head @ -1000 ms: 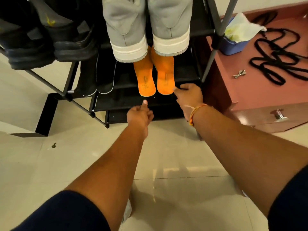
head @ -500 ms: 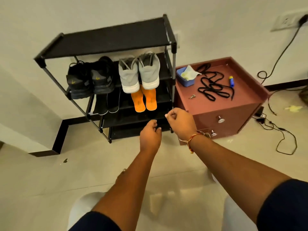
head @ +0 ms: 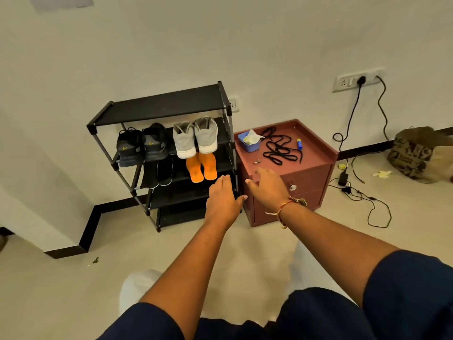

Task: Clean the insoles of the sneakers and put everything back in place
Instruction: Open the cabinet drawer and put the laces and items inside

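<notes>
Two orange insoles (head: 201,167) lie side by side on a middle shelf of the black shoe rack (head: 161,107). Directly above them a pair of grey sneakers (head: 195,137) stands heels outward, with black sneakers (head: 142,144) to the left. Two black insoles (head: 159,173) lie left of the orange ones. My left hand (head: 224,200) hovers in front of the rack's right post, fingers relaxed and holding nothing. My right hand (head: 268,187) hangs in front of the maroon cabinet (head: 316,153), fingers spread, holding nothing.
On the cabinet top sit a blue tub with a cloth (head: 250,141), loose black laces (head: 279,149), a small blue-and-yellow tube (head: 299,143) and a small metal piece (head: 256,162). Cables and a charger (head: 353,185) trail over the floor at right, near a patterned bag (head: 414,153).
The view has pulled back and up from the rack. Both hands have drawn away from the orange insoles and uncurled; the right hand now hangs before the cabinet.
</notes>
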### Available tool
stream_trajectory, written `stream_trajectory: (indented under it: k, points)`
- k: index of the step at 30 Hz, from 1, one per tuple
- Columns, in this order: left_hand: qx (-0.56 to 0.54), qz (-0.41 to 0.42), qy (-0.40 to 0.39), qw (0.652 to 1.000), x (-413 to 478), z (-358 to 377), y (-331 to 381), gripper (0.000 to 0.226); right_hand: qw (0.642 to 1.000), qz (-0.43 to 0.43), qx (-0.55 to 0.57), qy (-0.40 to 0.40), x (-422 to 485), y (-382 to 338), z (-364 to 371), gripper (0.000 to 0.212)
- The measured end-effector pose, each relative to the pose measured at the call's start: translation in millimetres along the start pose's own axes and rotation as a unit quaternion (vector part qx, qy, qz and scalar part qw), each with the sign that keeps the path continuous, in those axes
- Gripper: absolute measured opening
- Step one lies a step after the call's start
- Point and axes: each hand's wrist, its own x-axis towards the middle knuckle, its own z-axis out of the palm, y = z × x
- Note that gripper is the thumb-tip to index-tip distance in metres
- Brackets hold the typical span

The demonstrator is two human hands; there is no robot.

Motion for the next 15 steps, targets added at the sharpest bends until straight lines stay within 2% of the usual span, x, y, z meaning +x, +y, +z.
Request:
stream_trajectory:
  k: [7, 15]
  points:
    - [-0.009, 0.01, -0.043, 0.999, -21.1, 14.9, 21.7, 0.082, 0.999, 0.026, 0.022, -0.006, -20.0, 21.2, -3.6, 0.045]
    - [-0.08, 0.004, -0.085, 0.993, -12.1, 56.1, 44.4, 0.063, 0.994, 0.1, 0.034, -0.015, -17.5, 75.6, -1.4, 0.049]
